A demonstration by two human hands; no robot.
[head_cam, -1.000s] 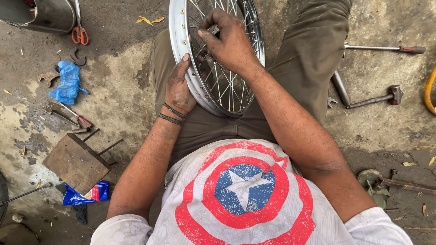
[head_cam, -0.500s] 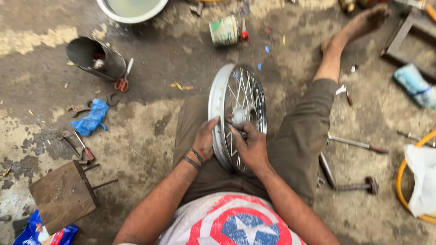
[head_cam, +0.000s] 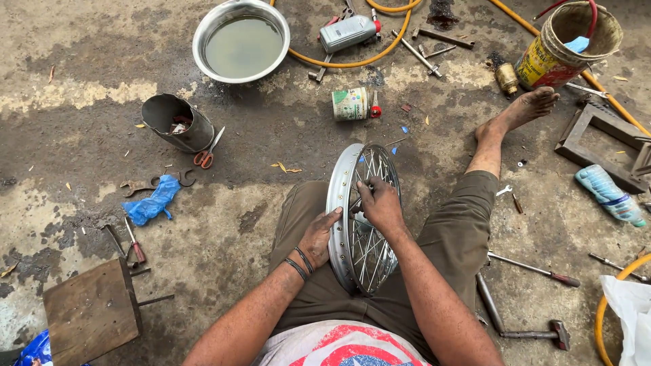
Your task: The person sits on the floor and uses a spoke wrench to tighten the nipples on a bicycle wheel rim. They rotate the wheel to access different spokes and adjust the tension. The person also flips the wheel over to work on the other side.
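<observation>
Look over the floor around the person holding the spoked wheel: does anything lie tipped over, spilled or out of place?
Yes. A small can and a dark metal bucket both lie on their sides on the concrete. Scissors, spanners and a hammer are scattered loose. The wheel stands upright between both hands.

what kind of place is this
Probably an informal roadside or yard repair shop for bikes or motorcycles. The person sits on stained concrete, both hands on a spoked wheel rim, with a hammer, scissors and a steel basin of murky liquid scattered around.
</observation>
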